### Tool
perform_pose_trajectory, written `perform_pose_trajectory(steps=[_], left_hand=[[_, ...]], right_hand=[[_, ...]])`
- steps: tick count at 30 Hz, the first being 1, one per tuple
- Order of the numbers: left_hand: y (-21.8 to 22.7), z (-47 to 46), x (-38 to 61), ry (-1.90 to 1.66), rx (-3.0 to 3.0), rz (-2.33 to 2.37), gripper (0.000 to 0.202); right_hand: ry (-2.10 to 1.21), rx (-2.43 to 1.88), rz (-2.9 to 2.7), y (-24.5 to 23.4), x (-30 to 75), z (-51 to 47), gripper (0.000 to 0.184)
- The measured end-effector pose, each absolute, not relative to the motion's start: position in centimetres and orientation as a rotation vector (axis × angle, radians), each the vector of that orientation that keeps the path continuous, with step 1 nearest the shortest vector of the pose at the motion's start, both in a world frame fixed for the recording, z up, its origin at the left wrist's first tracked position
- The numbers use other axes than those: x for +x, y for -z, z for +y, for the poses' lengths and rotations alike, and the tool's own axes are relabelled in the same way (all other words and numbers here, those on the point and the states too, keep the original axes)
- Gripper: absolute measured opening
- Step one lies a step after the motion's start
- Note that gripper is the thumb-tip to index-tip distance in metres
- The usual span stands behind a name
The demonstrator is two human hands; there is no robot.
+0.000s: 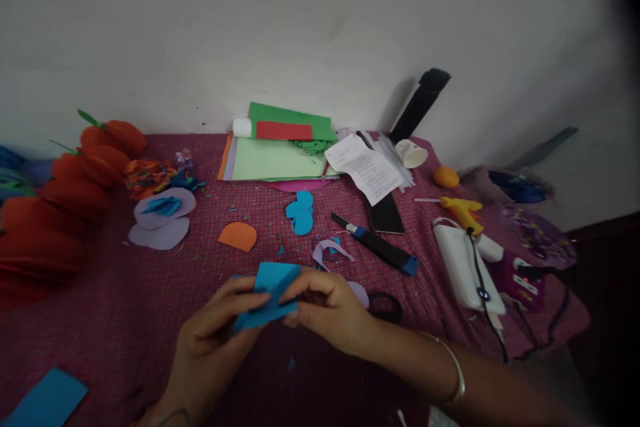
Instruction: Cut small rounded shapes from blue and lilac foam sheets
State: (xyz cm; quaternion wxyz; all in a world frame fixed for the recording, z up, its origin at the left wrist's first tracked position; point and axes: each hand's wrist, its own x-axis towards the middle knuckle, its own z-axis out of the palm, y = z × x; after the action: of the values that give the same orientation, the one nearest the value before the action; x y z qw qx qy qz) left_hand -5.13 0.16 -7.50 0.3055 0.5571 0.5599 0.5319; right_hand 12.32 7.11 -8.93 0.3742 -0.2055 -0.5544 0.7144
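Note:
Between my two hands is a blue piece of craft sheet [274, 287], paper or foam, I cannot tell which. My left hand [213, 323] grips its left side, thumb on top and fingers behind. The fingertips of my right hand [330, 310] pinch its right edge. Just beyond lie blue petal-like cut-outs [303, 213], an orange cut-out [239, 237] and a curved lilac offcut [330, 252]. A lilac piece [359, 293] and a black-handled loop [386, 307], possibly scissors, are partly hidden behind my right hand. Another blue sheet [50, 400] lies at the lower left.
A utility knife [383, 250] lies with its blade out. Right of it are a phone [386, 215], a yellow glue gun [463, 212], a white power bank [467, 267] and a corded purple socket box [523, 280]. Orange paper pumpkins [60, 207] stand left; stacked coloured sheets [280, 160] lie behind.

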Motion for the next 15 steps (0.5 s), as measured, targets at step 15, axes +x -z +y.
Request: perform_pose_trajectory(steps=[15], left_hand=[[8.7, 0.4, -5.4, -1.338, 1.321, 1.655, 0.013]], right_hand=[[-1.912, -0.769, -1.353, 8.7, 11.9, 7.3, 0.018]])
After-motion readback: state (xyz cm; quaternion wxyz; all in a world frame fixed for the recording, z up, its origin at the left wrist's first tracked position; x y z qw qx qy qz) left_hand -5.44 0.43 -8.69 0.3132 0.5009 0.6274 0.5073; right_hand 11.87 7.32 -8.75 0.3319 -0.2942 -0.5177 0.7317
